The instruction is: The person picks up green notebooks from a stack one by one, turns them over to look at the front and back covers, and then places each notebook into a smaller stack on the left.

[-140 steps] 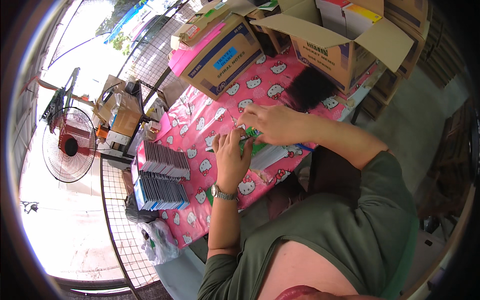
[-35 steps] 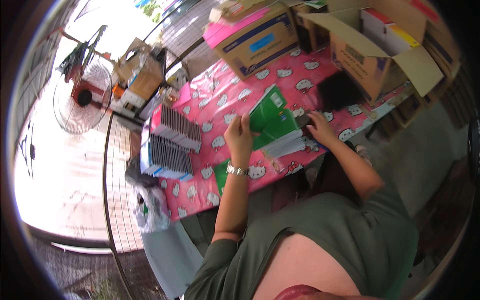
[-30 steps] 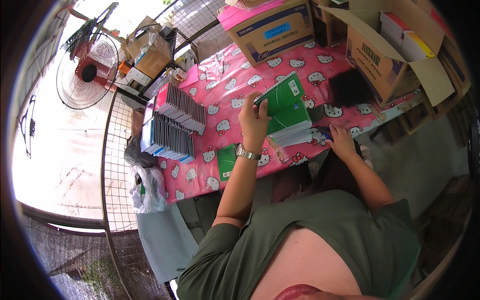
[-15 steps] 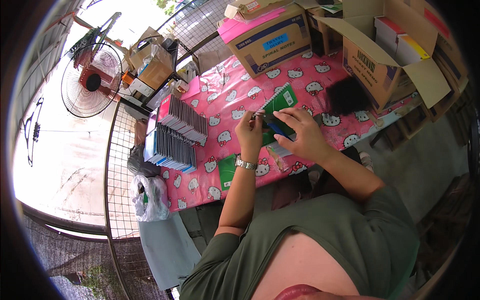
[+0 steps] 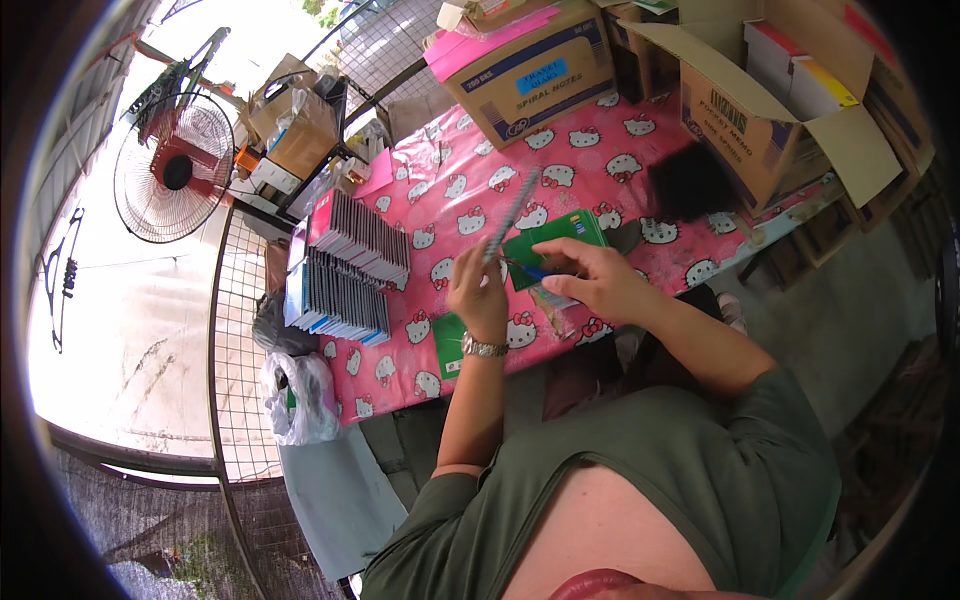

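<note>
In my left hand (image 5: 478,295) is a spiral notebook (image 5: 514,212), tilted up so that mostly its grey wire coil shows; it is slightly blurred. My right hand (image 5: 590,275) is closed around blue-handled pliers (image 5: 533,271), their dark jaws pointing toward my left hand. Beneath the pliers and right fingers lies a green notebook (image 5: 560,236) on the table. Another green notebook (image 5: 448,343) rests beside my left wrist, partly covered by the forearm.
The pink patterned tablecloth (image 5: 470,222) covers the table. Stacked spiral notebooks (image 5: 345,290) stand at left, near a fan (image 5: 176,172) and plastic bag (image 5: 300,400). Cardboard boxes (image 5: 530,80) fill the back; an open box (image 5: 735,140) stands right, beside a black patch (image 5: 690,186).
The notebook in my left hand has swung up and left, off the green notebook below, which now shows more of its cover. The pliers have come slightly left with my right hand.
</note>
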`<state>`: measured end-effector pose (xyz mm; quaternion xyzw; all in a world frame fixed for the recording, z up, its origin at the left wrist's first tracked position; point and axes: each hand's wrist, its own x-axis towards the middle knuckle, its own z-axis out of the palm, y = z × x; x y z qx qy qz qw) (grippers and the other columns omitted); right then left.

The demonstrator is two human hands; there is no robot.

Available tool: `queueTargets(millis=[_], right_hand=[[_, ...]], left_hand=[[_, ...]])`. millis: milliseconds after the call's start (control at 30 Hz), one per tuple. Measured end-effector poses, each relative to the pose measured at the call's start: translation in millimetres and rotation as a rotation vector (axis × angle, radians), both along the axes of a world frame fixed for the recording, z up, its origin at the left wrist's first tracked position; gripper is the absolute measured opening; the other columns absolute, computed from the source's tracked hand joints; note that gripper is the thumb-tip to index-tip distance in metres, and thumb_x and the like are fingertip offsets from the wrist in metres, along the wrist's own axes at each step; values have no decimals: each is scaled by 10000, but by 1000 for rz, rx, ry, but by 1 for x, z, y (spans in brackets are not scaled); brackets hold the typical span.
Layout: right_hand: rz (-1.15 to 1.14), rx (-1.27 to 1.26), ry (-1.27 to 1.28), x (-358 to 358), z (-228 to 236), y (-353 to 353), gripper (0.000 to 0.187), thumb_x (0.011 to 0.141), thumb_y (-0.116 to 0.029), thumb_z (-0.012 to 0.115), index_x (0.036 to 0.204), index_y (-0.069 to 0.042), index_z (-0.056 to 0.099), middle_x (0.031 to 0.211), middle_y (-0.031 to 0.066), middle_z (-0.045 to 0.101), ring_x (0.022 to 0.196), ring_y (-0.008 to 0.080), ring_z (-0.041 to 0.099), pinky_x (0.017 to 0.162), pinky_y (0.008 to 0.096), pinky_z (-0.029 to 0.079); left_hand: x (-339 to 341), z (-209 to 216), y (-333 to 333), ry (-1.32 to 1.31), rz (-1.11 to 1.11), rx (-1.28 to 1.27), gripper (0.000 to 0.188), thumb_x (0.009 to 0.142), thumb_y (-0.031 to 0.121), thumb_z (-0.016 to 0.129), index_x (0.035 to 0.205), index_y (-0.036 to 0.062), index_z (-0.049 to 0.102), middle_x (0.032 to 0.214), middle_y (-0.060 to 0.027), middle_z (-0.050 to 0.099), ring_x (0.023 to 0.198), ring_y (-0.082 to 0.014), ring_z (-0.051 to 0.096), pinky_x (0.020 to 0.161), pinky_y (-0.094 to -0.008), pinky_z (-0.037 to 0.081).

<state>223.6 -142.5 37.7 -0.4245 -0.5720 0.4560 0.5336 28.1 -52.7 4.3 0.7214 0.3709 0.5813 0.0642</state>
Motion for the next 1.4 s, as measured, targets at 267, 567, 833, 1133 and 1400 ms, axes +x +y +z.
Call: queueTargets(millis=[267, 567, 833, 1133, 1400], right_hand=[[-457, -51, -419, 107, -164, -20, 470, 781, -139, 720, 1223, -30, 601, 1167, 176, 603, 1088, 353, 593, 969, 441, 463], [-548, 53, -927, 133, -172, 56, 340, 778, -244, 707, 1076, -99, 630, 1152, 115, 574, 1111, 339, 562, 982, 470, 444], [-711, -271, -1244, 170, -241, 148, 245, 840, -244, 662, 986, -47, 670, 1042, 164, 649, 995, 343, 658, 834, 451, 560], [-807, -468, -1107, 164, -215, 160, 219, 849, -148, 626, 1042, -56, 675, 1056, 193, 649, 947, 353, 666, 800, 484, 564], [-684, 247, -606, 151, -111, 121, 372, 829, 13, 538, 1168, -81, 659, 1048, 198, 641, 1157, 395, 561, 997, 413, 475]], left_hand=[[-172, -94, -46, -583, 394, -689, 166, 899, 95, 692, 999, -19, 627, 885, -83, 670, 737, -169, 637, 539, -290, 524], [-183, -167, -54, -105, 626, -729, 292, 814, 110, 751, 1051, -2, 623, 957, -108, 644, 847, -218, 587, 786, -363, 487], [-74, -50, -17, 364, 354, -114, 413, 756, 91, 708, 1159, 71, 622, 1164, -122, 620, 1143, -348, 539, 992, -498, 404], [44, 38, -16, 955, -349, -128, 299, 778, 135, 738, 1066, 97, 667, 1066, -65, 657, 1014, -266, 621, 850, -399, 527], [46, 66, 13, 810, -308, -83, 205, 877, 92, 596, 1077, 56, 620, 1001, -120, 657, 957, -312, 608, 868, -430, 441]])
